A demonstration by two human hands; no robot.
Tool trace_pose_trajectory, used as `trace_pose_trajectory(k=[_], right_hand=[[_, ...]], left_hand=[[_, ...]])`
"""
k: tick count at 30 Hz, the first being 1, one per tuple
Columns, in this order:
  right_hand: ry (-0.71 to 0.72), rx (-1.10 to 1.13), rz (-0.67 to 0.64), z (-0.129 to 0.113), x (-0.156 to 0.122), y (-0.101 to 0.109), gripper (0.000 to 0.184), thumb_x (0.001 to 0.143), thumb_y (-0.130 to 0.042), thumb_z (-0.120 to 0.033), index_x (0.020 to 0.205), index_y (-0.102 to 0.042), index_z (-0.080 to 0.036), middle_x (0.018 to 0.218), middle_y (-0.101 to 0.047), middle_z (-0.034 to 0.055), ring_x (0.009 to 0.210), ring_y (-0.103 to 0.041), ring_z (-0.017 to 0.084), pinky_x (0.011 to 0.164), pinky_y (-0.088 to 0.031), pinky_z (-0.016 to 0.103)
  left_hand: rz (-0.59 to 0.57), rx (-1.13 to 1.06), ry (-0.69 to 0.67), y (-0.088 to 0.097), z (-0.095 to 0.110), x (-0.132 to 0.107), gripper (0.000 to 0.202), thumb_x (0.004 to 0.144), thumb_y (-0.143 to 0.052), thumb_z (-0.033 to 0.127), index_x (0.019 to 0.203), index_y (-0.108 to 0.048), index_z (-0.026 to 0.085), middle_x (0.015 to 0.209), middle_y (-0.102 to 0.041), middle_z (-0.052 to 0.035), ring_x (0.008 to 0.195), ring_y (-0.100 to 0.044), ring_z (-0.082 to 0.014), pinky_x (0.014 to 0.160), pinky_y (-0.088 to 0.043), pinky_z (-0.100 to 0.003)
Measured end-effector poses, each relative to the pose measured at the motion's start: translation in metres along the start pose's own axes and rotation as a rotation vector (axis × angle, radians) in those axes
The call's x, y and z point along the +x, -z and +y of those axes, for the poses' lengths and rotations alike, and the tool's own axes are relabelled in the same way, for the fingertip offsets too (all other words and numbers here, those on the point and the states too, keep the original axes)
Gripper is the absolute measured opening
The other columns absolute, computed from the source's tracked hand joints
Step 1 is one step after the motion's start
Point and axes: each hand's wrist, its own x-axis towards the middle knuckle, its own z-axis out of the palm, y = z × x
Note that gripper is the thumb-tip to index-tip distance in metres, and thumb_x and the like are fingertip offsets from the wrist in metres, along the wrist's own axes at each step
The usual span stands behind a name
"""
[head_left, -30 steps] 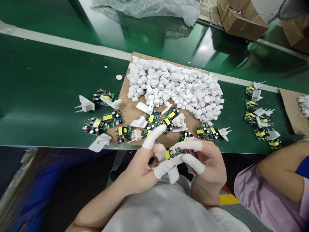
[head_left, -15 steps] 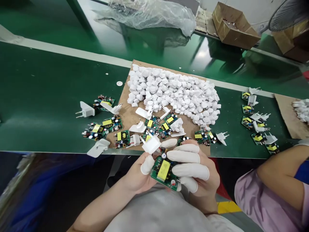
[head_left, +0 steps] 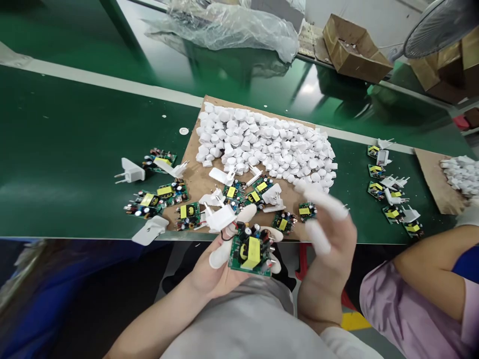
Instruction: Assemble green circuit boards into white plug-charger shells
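Note:
My left hand (head_left: 211, 269), with white finger cots, holds a green circuit board (head_left: 250, 253) carrying a yellow transformer and capacitors. Wires run from the board to a white plug housing (head_left: 220, 217) with pins, which hangs at its upper left. My right hand (head_left: 331, 234), also in finger cots and somewhat blurred, is raised off the board with its fingers apart and nothing visible in them. Its fingertips are over the near right side of a large pile of small white plastic caps (head_left: 262, 137). Whether they touch any cap I cannot tell.
The cap pile lies on a cardboard sheet (head_left: 192, 144) on the green table (head_left: 75, 134). More circuit boards (head_left: 189, 214) with white plugs are scattered along the near edge. At right, a co-worker's arm (head_left: 430, 264) is beside another row of boards (head_left: 392, 214). Farther back stands a cardboard box (head_left: 355, 50).
My right hand has let go of the circuit board and moved up and right toward the cap pile. My left hand keeps the board, and the plug housing has shifted slightly left.

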Motion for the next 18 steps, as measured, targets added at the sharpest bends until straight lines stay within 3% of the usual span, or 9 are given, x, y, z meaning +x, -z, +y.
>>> trace_pose_trajectory(k=[2,3,5,8,11,13,18], right_hand=[[0.013,-0.352,0.225,0.019,0.021,0.016,0.035,0.099,-0.067,-0.034,0.133,-0.071,-0.028,0.136,-0.074,0.0119,0.134,-0.065,0.037,0.116,-0.049,0.057],[0.008,-0.517,0.259,0.029,0.032,0.022,0.034,0.097,-0.065,-0.033,0.13,-0.072,-0.024,0.131,-0.075,0.0144,0.13,-0.065,0.038,0.112,-0.05,0.059],[-0.01,-0.763,0.191,0.048,0.052,0.027,0.033,0.095,-0.062,-0.032,0.122,-0.074,-0.019,0.118,-0.075,0.0179,0.119,-0.065,0.039,0.105,-0.052,0.06],[-0.027,-1.004,0.107,0.066,0.07,0.024,0.032,0.094,-0.057,-0.027,0.118,-0.073,-0.014,0.105,-0.071,0.0203,0.104,-0.062,0.039,0.099,-0.05,0.06],[-0.026,-1.137,0.133,0.075,0.073,0.02,0.026,0.094,-0.057,-0.028,0.109,-0.072,-0.012,0.101,-0.065,0.0211,0.099,-0.058,0.04,0.094,-0.048,0.059],[-0.021,-1.169,0.126,0.079,0.071,0.022,0.02,0.094,-0.058,-0.03,0.098,-0.069,-0.014,0.096,-0.062,0.0192,0.095,-0.056,0.039,0.09,-0.047,0.056],[-0.02,-1.098,0.067,0.078,0.069,0.033,0.016,0.094,-0.056,-0.029,0.098,-0.067,-0.018,0.09,-0.061,0.0142,0.09,-0.056,0.036,0.085,-0.048,0.053]], left_hand=[[0.119,0.02,-0.039,0.001,0.003,-0.006,0.028,0.086,-0.087,0.049,0.103,-0.082,0.027,0.117,-0.083,-0.0057,0.095,-0.081,-0.025,0.088,-0.063,-0.041],[0.17,0.033,-0.064,0.004,0.003,-0.008,0.028,0.084,-0.089,0.049,0.101,-0.082,0.027,0.117,-0.084,-0.0054,0.096,-0.081,-0.0258,0.089,-0.063,-0.042],[0.249,0.074,-0.097,0.011,0.0,-0.011,0.033,0.082,-0.09,0.052,0.104,-0.082,0.028,0.12,-0.084,-0.006,0.095,-0.082,-0.0273,0.088,-0.063,-0.043],[0.342,0.124,-0.188,0.018,-0.008,-0.007,0.052,0.078,-0.094,0.053,0.123,-0.08,0.031,0.121,-0.084,-0.0083,0.094,-0.082,-0.0293,0.089,-0.064,-0.047],[0.346,0.107,-0.279,0.015,-0.011,0.002,0.073,0.077,-0.095,0.049,0.143,-0.069,0.036,0.113,-0.086,-0.0061,0.092,-0.082,-0.0298,0.091,-0.064,-0.051],[0.299,0.089,-0.26,0.008,-0.006,0.006,0.073,0.079,-0.094,0.048,0.146,-0.066,0.037,0.11,-0.086,-0.0041,0.093,-0.083,-0.0296,0.092,-0.065,-0.05],[0.27,0.074,-0.222,-0.008,0.009,0.012,0.042,0.081,-0.094,0.044,0.118,-0.079,0.03,0.107,-0.086,-0.0005,0.094,-0.083,-0.024,0.089,-0.067,-0.039]])
